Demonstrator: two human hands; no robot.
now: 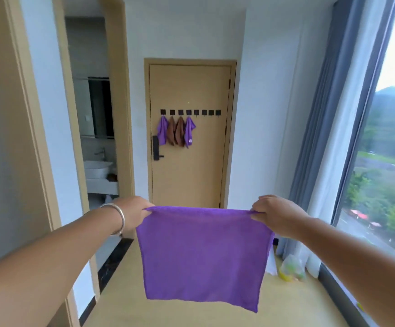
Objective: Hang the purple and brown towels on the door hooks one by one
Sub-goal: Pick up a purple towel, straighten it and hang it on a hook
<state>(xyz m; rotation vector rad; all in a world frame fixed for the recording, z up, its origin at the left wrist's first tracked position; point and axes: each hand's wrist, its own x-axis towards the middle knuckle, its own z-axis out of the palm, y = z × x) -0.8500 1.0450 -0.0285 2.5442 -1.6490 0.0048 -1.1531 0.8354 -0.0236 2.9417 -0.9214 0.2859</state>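
A purple towel (pixel 202 254) hangs spread out in front of me. My left hand (pixel 134 212) pinches its top left corner and my right hand (pixel 275 214) pinches its top right corner. Straight ahead stands a tan door (pixel 189 175) with a row of black hooks (pixel 190 112). On the left hooks hang a purple towel (pixel 162 131), two brown towels (pixel 175 134) and another purple towel (pixel 189 132). The hooks to the right (pixel 207 112) carry nothing. Both hands are well short of the door.
An open doorway (pixel 95 138) on the left shows a bathroom with a white sink (pixel 97 169). A grey curtain (pixel 326 138) and a large window (pixel 385 161) line the right side. A plastic bag (pixel 290 267) lies on the floor by the curtain.
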